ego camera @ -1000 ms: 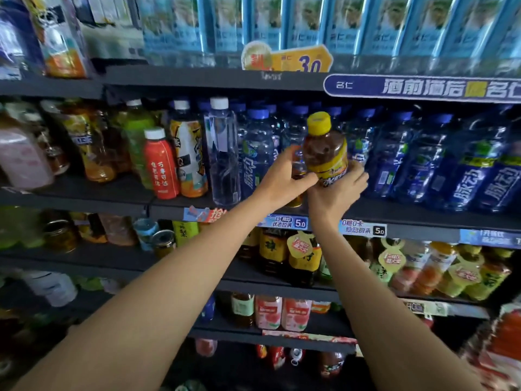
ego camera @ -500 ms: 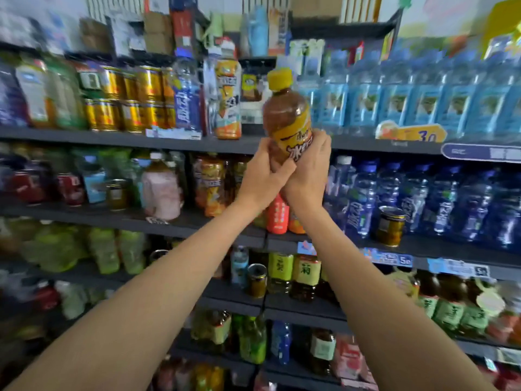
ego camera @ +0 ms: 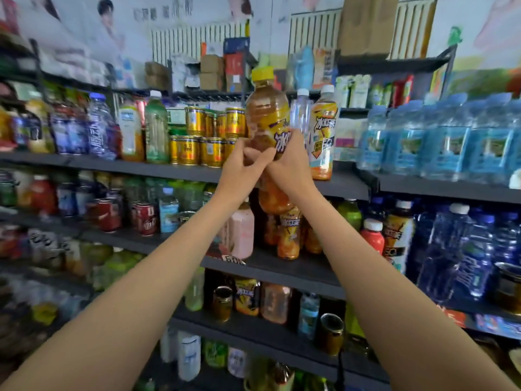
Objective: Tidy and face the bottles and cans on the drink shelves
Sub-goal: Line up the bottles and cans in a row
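While both hands clasp its lower half, iced-tea bottle (ego camera: 267,114) upright above left grip (ego camera: 239,170), right grip (ego camera: 290,162), fingers curled.

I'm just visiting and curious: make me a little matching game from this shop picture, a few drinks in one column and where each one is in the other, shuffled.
Things:
1. yellow-capped tea bottle
2. gold cans
3. red cans
4. pink bottle

Places:
A. stacked two high on the upper shelf, left of the hands
B. gripped by the left hand and right hand
C. on the second shelf, just below the left wrist
D. on the second shelf, further left

Pairs: 1-B, 2-A, 3-D, 4-C
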{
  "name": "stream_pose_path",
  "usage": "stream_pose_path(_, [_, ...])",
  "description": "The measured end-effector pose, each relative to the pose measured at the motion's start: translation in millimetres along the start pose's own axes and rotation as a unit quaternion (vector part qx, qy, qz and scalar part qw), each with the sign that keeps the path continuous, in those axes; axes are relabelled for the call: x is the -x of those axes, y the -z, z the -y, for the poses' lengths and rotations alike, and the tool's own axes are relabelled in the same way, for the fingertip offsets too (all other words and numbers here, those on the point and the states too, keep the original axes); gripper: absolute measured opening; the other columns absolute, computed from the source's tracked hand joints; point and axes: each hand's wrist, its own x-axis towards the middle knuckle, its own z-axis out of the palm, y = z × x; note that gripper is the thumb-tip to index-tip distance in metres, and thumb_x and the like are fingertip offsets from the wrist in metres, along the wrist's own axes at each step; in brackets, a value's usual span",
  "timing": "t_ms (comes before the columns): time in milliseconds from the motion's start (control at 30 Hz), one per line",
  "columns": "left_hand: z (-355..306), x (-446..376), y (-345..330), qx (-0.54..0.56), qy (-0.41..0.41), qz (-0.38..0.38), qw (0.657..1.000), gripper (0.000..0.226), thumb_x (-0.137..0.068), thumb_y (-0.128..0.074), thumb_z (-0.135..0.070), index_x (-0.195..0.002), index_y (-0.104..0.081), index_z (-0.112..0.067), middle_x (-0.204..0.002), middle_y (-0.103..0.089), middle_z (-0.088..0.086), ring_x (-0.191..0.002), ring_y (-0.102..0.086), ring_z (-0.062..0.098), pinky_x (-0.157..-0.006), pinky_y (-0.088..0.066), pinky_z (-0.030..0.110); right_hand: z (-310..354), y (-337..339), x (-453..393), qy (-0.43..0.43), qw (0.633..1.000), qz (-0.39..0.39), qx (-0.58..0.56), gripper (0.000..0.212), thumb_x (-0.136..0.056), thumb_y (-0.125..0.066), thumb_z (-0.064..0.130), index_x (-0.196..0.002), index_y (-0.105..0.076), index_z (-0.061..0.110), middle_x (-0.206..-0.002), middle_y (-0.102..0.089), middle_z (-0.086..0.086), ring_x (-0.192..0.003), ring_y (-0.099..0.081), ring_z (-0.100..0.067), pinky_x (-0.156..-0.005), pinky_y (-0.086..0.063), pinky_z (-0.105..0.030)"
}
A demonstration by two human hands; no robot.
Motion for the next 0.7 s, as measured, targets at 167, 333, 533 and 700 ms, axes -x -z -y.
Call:
stream_pose_path(167, [54, 14, 9, -0.082, -0.022, 0.047, 0.995, 0.032, -0.086, -0.064, -0.027, -0.113, -0.047, -0.018, -0.103, -0.059, -0.009, -0.092, -0.057, 0.002, -0.075, -0.044, 0.007, -49, -14, 28, 0.005, 1.000, 0.025, 0.017, 0.057, -0.067, -0.082, 0.035, -0.110, -0.049, 0.019, -0.110, -0.058, -0.005, -0.102, -0.055, -0.011, -0.084, -0.047, -0.024])
stream_pose_path(333, [119, 32, -20, -0.126, 0.033, 0.137, 0.982, 0.038, -0.085, -0.066, -0.024, -0.117, -0.053, -0.011, -0.110, -0.063, 0.001, -0.104, -0.058, 0.014, -0.083, -0.042, 0.016, -119, -19, 79, -0.078, 0.986, 0.022, 0.149, 0.062, -0.068, -0.080, 0.038, -0.113, -0.049, 0.011, -0.109, -0.053, -0.007, -0.104, -0.051, -0.021, -0.078, -0.043, -0.029])
stream_pose_path(533, [163, 12, -56, -0.172, 0.062, 0.235, 0.955, 0.052, -0.085, -0.066, -0.021, -0.133, -0.047, -0.011, -0.130, -0.056, 0.007, -0.119, -0.053, 0.021, -0.098, -0.042, 0.027, -171, -8, 98, -0.183, 0.946, -0.020, 0.267, 0.063, -0.075, -0.074, 0.035, -0.122, -0.043, 0.007, -0.120, -0.052, -0.008, -0.117, -0.047, -0.025, -0.083, -0.045, -0.038])
stream_pose_path(700, [184, -5, -68, -0.231, 0.101, 0.262, 0.932, 0.051, -0.090, -0.055, -0.016, -0.139, -0.040, -0.018, -0.140, -0.042, 0.011, -0.128, -0.042, 0.026, -0.100, -0.035, 0.029, -186, -8, 84, -0.317, 0.893, -0.055, 0.316, 0.070, -0.073, -0.074, 0.047, -0.115, -0.040, 0.004, -0.122, -0.051, -0.012, -0.114, -0.051, -0.030, -0.082, -0.046, -0.042])
